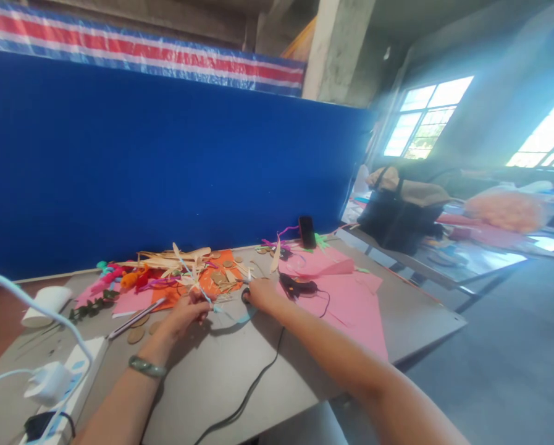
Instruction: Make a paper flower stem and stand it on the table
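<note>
My left hand (191, 314), with a green bangle at the wrist, is closed in a pinch on a light blue strand (205, 295). The strand runs up toward pale dried leaf strips, and a light blue piece (246, 316) curves over the table between my hands. My right hand (262, 293) is closed around what look like small scissors (246, 296), a dark handle loop showing at the fingers. Much of them is hidden by the hand. Just right of that hand lies a black hot glue gun (299, 285) on pink paper (351, 312).
Dried husk strips (165, 262), orange paper (230, 258), colourful pipe cleaners (131, 279), wooden discs (136, 334) and a pen (136, 318) lie on the left. A power strip (84, 377) stands front left. A black cable (253, 386) crosses the table (277, 408). A phone (307, 232) leans behind.
</note>
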Demonstrator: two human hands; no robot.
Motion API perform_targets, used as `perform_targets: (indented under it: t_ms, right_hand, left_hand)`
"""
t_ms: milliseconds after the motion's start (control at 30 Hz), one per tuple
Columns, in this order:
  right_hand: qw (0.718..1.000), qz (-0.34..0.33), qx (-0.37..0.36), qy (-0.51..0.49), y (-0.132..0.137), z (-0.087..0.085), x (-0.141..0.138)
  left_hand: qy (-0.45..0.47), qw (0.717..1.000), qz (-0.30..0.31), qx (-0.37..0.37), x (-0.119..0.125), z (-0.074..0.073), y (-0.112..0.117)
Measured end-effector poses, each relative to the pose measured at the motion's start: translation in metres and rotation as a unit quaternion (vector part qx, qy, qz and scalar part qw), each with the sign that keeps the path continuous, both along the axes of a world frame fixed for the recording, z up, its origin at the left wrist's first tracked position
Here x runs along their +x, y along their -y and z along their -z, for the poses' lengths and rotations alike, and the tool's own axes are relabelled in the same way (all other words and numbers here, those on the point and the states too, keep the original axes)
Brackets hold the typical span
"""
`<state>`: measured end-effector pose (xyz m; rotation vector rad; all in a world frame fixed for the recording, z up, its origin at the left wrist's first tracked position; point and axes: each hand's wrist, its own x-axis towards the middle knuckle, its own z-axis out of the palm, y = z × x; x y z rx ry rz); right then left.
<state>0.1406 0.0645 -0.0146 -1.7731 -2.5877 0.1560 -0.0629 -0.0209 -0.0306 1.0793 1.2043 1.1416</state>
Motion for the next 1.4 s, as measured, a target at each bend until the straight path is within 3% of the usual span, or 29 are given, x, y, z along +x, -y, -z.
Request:
perform_targets:
  t_ms: [133, 333, 500, 667, 933, 1033, 1133, 1267, 1400]
  right_hand:
    - [0.998, 0.035, -0.030, -0.050, -0.015, 0.004, -0.004]
    - [0.976, 0.036, -0.060, -0.208, -0.032, -0.010, 0.034]
    - [0.933, -0.001, -0.021, -0.360, -0.021, -0.027, 0.061]
    - [0.852, -0.064, -0.056, -0.516, 0.008, -0.029, 0.077]
    - [0.877, -0.187, -0.083, -0.435, 0.055, -0.030, 0.097]
    - [0.870, -0.236, -0.155, -0.404, 0.071, -0.037, 0.098]
    - [0.858, -0.277, -0.178, -0.395, 0.086, -0.044, 0.097]
    - [0.857, -0.277, -0.203, -0.384, 0.103, -0.049, 0.093]
    - [0.894, -0.226, -0.195, -0.335, 0.113, -0.054, 0.089]
  left_hand:
    - [-0.016, 1.000, -0.013, 0.012, 0.002, 0.005, -0.002]
    - [-0.026, 0.999, -0.023, 0.015, 0.003, 0.010, -0.006]
    - [-0.021, 0.999, -0.023, 0.020, 0.004, 0.006, -0.005]
    - [-0.041, 0.998, -0.024, 0.034, 0.003, 0.002, -0.001]
    - [-0.037, 0.998, -0.027, 0.040, 0.000, -0.005, 0.003]
    - [-0.042, 0.997, -0.024, 0.059, 0.001, -0.008, 0.003]
    - [-0.040, 0.996, -0.032, 0.069, 0.003, -0.013, 0.004]
    - [-0.020, 0.996, -0.046, 0.074, 0.007, -0.015, 0.006]
    - [0.000, 0.996, -0.047, 0.076, 0.007, -0.009, 0.002]
